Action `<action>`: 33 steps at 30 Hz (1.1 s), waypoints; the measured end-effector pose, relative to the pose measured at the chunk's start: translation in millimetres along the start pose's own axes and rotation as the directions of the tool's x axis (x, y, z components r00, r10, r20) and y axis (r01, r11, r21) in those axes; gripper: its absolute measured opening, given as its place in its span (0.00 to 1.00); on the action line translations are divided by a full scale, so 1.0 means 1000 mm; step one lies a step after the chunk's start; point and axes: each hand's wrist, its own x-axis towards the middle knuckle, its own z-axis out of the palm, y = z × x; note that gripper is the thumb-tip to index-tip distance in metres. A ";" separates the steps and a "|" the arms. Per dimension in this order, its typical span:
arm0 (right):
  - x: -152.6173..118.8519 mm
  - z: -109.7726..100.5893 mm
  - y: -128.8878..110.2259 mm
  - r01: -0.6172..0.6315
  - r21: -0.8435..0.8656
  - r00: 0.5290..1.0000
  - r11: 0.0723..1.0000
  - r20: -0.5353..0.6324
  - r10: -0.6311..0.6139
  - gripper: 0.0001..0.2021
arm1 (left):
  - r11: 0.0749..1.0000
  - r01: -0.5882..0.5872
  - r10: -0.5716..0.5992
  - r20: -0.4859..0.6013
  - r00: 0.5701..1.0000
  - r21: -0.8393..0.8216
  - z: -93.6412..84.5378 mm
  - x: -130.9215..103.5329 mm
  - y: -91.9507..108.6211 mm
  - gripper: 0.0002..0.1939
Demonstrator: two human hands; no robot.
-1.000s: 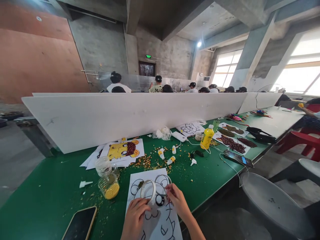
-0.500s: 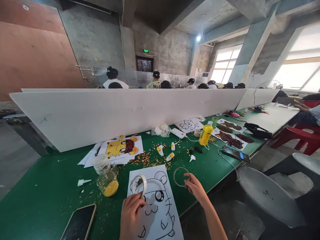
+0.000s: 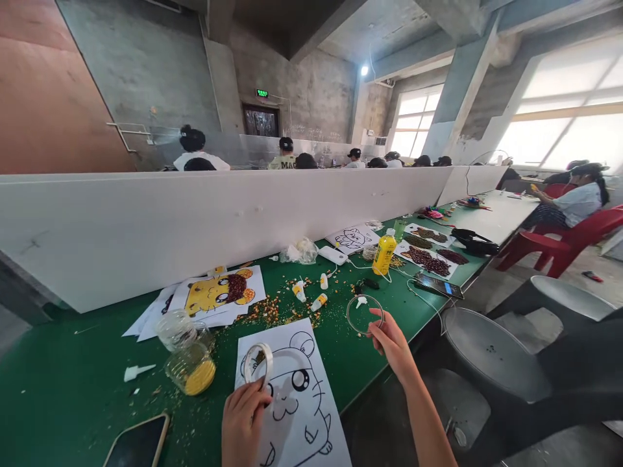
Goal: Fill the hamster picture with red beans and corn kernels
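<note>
My left hand [image 3: 244, 415] is closed on a white ring [image 3: 259, 364], which looks like a roll of tape and stands on edge over the upper left of the paper. That sheet [image 3: 287, 415] carries a black-outlined hamster drawing; a small dark patch at its left ear shows through the ring. Between the fingertips of my right hand [image 3: 389, 337] is a thin clear ring [image 3: 365, 315], raised above the green table to the right of the sheet. A white nozzle cap [image 3: 361, 301] is visible through it. The lower part of the drawing lies partly behind my left hand.
Left of the sheet stand clear plastic jars [image 3: 191, 371], one with yellow grains, and a phone [image 3: 137, 443]. Farther back lie a coloured hamster picture [image 3: 219, 293], glue bottles [image 3: 318, 301], scattered grains and a yellow drink bottle [image 3: 384, 253]. A white partition [image 3: 209, 220] borders the table; grey stools [image 3: 496, 353] stand right.
The view has turned right, shifting the scene left. My right hand has moved the clear ring right and farther from the paper. My left hand keeps its place over the drawing.
</note>
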 end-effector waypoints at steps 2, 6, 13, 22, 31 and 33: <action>0.000 -0.006 -0.009 0.046 0.005 0.999 0.999 -0.029 -0.046 0.24 | 1.000 -0.025 0.025 -0.012 1.000 0.013 0.001 0.000 -0.002 0.14; 0.000 -0.016 -0.024 0.074 -0.009 0.996 0.997 -0.043 -0.074 0.24 | 0.997 -0.073 0.074 -0.040 0.996 0.030 0.004 -0.001 -0.007 0.14; -0.001 -0.017 -0.023 0.053 -0.022 0.998 0.998 -0.029 -0.054 0.25 | 0.994 -0.096 0.098 -0.048 0.994 0.045 0.004 0.002 -0.010 0.13; -0.003 -0.004 0.005 -0.067 -0.081 0.997 0.994 0.026 0.069 0.32 | 0.997 0.012 -0.013 0.010 1.000 0.070 -0.001 -0.001 -0.004 0.15; -0.003 -0.001 0.044 -0.203 -0.177 0.934 0.963 0.260 0.245 0.25 | 0.999 -0.008 0.009 -0.019 1.000 0.039 0.000 -0.006 -0.007 0.14; -0.001 -0.003 0.051 -0.208 -0.178 0.926 0.962 0.281 0.252 0.23 | 1.000 -0.012 0.012 -0.006 1.000 0.009 -0.001 -0.005 -0.006 0.14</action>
